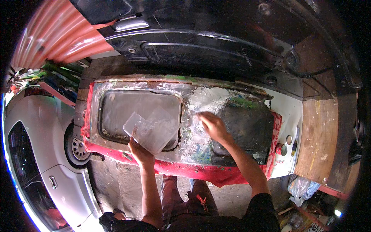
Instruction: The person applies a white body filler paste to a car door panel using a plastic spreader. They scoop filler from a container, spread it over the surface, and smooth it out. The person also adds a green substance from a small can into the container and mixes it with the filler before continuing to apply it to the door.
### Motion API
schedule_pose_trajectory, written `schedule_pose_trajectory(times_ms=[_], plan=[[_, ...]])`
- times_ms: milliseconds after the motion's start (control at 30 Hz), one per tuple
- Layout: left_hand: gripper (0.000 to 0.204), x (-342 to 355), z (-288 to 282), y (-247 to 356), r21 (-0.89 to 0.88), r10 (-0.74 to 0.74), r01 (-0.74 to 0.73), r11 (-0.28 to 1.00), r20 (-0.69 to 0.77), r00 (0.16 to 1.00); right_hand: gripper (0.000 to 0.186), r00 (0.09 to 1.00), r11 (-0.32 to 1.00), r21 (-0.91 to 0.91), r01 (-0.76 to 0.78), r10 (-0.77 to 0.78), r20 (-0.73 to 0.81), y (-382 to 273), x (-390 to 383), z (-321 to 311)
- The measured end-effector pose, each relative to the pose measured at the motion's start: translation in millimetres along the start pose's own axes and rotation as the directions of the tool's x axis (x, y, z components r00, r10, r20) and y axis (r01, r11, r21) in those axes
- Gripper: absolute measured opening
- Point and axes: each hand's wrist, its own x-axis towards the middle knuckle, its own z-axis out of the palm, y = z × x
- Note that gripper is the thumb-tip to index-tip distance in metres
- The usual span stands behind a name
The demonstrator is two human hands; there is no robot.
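My left hand (pixel 142 154) grips a translucent, square-cornered plastic container (pixel 157 135) by its near edge, tilted above a worn panel. Behind it lies a grey inset (pixel 127 106) with rounded corners and a dark rim. My right hand (pixel 211 126) is closed, with its fingertips over a white, rough, smeared patch (pixel 199 98) in the panel's middle. Whatever those fingers hold is too small and hidden to make out. To the right of that hand is a dark, rounded section (pixel 247 127) of the panel.
Red cloth (pixel 216 174) hangs along the panel's near edge. A small red tin (pixel 281 149) stands at the right on a white surface, beside a wooden board (pixel 319 135). A black vehicle body part (pixel 216 50) rises behind. A silver car (pixel 54 154) stands at left, below red corrugated sheeting (pixel 62 31).
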Motion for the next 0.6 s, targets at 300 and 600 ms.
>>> schedule_pose_trajectory(times_ms=[300, 600], plan=[[0.057, -26, 9, -12, -0.006, -0.013, 0.013, 1.000, -0.032, 0.999, 0.028, 0.993, 0.975, -0.212, -0.066, 0.044, -0.105, 16, 7, 24], [0.060, -33, 9, -9, -0.023, -0.021, 0.023, 0.999, 0.064, 0.998, 0.023, 0.969, 0.958, 0.145, -0.248, 0.247, 0.024, -58, -50, -9]])
